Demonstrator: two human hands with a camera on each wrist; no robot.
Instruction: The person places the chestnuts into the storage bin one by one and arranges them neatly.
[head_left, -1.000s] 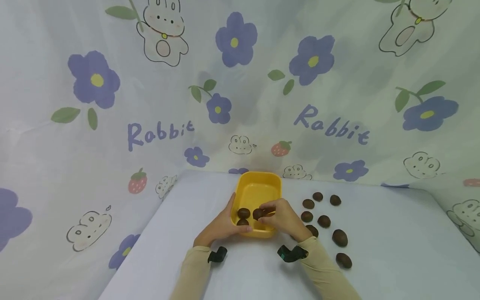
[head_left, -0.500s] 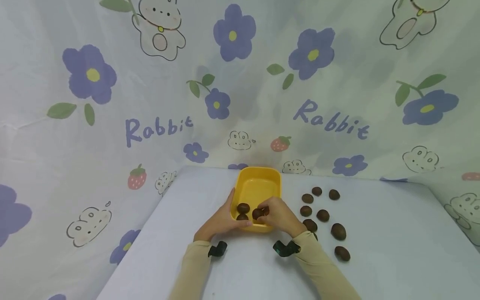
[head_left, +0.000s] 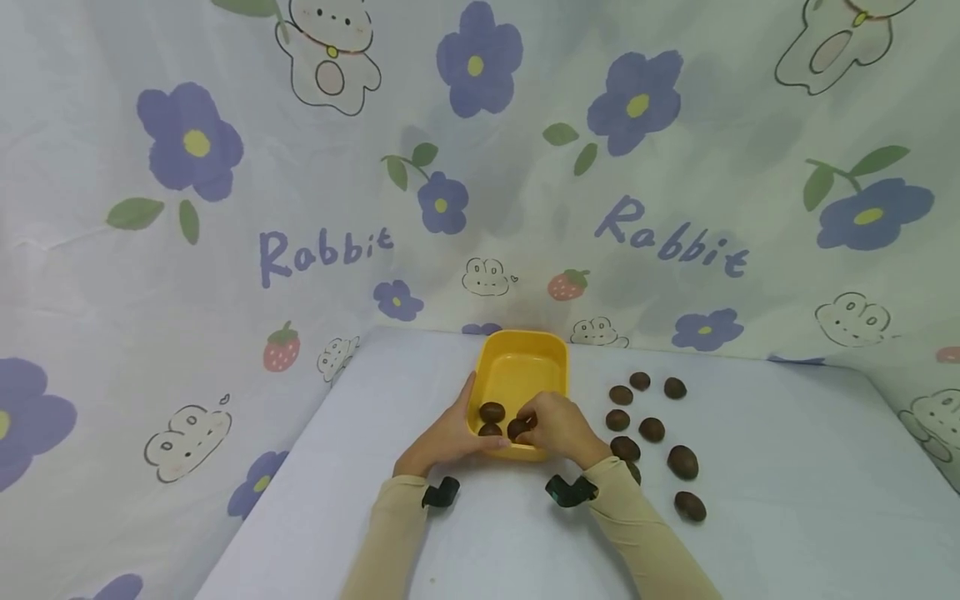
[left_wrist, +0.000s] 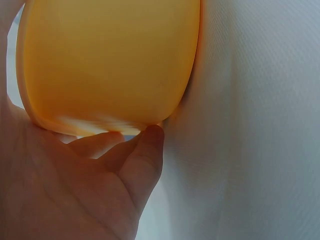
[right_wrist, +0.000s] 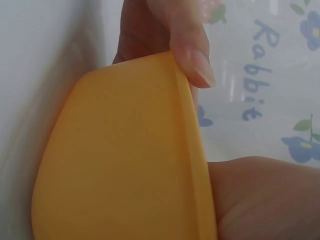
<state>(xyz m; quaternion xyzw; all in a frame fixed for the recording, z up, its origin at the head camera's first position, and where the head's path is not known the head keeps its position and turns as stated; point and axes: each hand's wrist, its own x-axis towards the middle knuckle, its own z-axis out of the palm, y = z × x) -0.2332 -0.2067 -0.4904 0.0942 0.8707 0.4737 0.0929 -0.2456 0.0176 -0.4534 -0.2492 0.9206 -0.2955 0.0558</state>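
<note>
A yellow rectangular box (head_left: 562, 354) stands on the table in the head view. My left hand (head_left: 447, 435) grips its left near corner, thumb over the front rim; in the left wrist view the fingers (left_wrist: 142, 165) lie against the box wall (left_wrist: 110, 60). My right hand (head_left: 561, 429) reaches inside and pinches a dark brown, rounded chestnut (head_left: 517, 429) low at the near end. Left of it, two more chestnuts (head_left: 492, 412) lie in the box. In the right wrist view the wall (right_wrist: 115, 150) hides the right fingertips and that chestnut.
Several loose chestnuts (head_left: 652, 430) are spread over the white table (head_left: 780, 483) to the right of the box, one partly behind the right forearm. A patterned rabbit-and-flower curtain (head_left: 510, 208) rises behind the table and along its left side.
My right hand has lowered the pinched chestnut a little deeper toward the box floor. The left hand keeps its hold on the box, and the head view has shifted slightly.
</note>
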